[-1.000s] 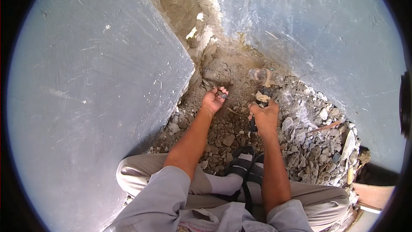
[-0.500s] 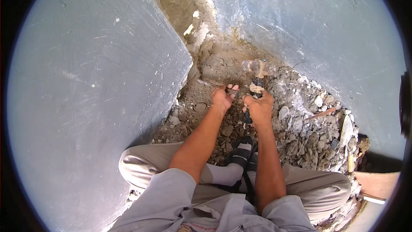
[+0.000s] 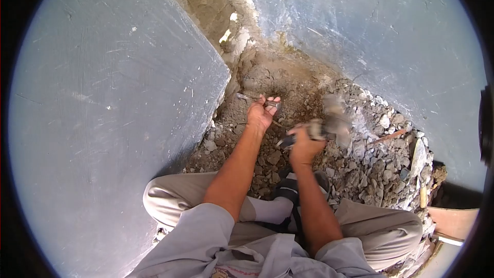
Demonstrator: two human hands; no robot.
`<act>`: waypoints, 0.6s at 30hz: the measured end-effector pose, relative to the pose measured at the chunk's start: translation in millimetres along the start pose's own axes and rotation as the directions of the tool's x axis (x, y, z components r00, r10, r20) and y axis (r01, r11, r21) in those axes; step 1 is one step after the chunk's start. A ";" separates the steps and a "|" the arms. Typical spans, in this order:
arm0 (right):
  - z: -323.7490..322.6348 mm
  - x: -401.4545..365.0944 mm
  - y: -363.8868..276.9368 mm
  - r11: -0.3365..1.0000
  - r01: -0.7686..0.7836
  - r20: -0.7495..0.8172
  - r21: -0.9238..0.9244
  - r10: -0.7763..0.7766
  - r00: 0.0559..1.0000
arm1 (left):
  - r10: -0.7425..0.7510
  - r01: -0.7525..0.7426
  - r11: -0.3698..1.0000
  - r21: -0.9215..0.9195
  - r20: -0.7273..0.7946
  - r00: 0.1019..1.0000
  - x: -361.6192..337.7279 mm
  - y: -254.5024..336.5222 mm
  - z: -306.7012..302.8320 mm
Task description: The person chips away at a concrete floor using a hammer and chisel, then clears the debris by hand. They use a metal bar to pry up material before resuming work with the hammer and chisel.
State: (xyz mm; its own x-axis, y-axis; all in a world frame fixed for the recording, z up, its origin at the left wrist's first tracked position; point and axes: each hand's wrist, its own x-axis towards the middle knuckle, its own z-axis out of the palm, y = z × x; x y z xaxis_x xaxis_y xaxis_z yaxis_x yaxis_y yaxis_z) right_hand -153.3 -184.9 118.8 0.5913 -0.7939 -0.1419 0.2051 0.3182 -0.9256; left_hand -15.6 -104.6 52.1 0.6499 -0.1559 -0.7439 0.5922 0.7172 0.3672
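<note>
My left hand [image 3: 261, 114] is closed round a metal chisel [image 3: 272, 104]. The chisel's thin end points left toward the broken edge of the wall, and its thick butt end faces right. In my right hand [image 3: 306, 148] is a hammer [image 3: 337, 122], gripped by its dark handle. Motion blurs the hammer's head, which is to the right of the chisel and apart from it. Both hands are above broken rubble [image 3: 270, 159] in front of my feet.
A grey wall panel [image 3: 123, 98] stands close on the left, another grey wall [image 3: 381, 31] on the right. Broken stones [image 3: 370, 170] are heaped at right, with a reddish strip [image 3: 389, 136] among them. My sandalled foot [image 3: 287, 188] rests below my hands.
My right hand has turned the hammer, so its head has swung right and down, away from the chisel. My left hand has shifted slightly left with the chisel.
</note>
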 end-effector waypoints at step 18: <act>4.8 -22.3 26.6 0.744 0.134 0.423 -0.655 0.213 0.881 | 0.056 -0.042 0.976 -0.211 0.064 0.996 17.6 17.5 -26.5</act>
State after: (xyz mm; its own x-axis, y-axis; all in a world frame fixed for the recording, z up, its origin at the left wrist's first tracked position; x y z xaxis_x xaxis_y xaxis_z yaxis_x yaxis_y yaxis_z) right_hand -157.3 -156.2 99.0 0.8942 -0.4123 -0.1741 -0.2789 -0.2091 -0.9373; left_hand -6.4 -76.8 30.7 0.7115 -0.1584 -0.6846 0.4505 0.8505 0.2714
